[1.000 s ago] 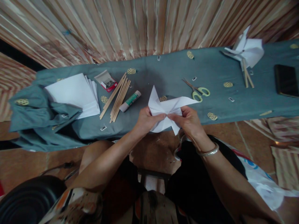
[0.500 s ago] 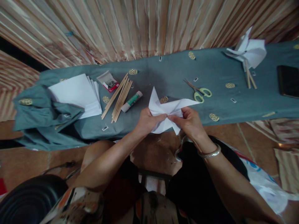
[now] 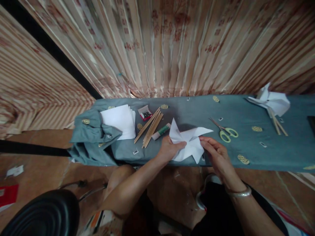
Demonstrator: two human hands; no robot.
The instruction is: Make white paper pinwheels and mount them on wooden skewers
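A white paper pinwheel [image 3: 192, 148] with pointed, folded blades is held over the front edge of the cloth-covered table. My left hand [image 3: 169, 149] grips its left side, the thumb pressed on the paper near the middle. At the right edge, my right hand [image 3: 216, 151] has its thumb and fingertips closed on the paper; what lies behind them is hidden. Green-handled scissors [image 3: 228, 133] lie just beyond my right hand. Left of the pinwheel are a glue stick [image 3: 161, 131] and several wooden sticks [image 3: 150, 128].
A stack of white paper [image 3: 118, 121] and an open red box of small metal pieces [image 3: 145, 113] lie to the left. Finished-looking pinwheels on sticks [image 3: 275, 103] rest at the right, near a dark flat object [image 3: 312, 123]. A black round stool [image 3: 46, 213] stands lower left.
My right thumb has left the pinwheel's centre, and that hand has shifted to the paper's right edge. My left hand keeps its hold. The camera view has tilted up and turned left.
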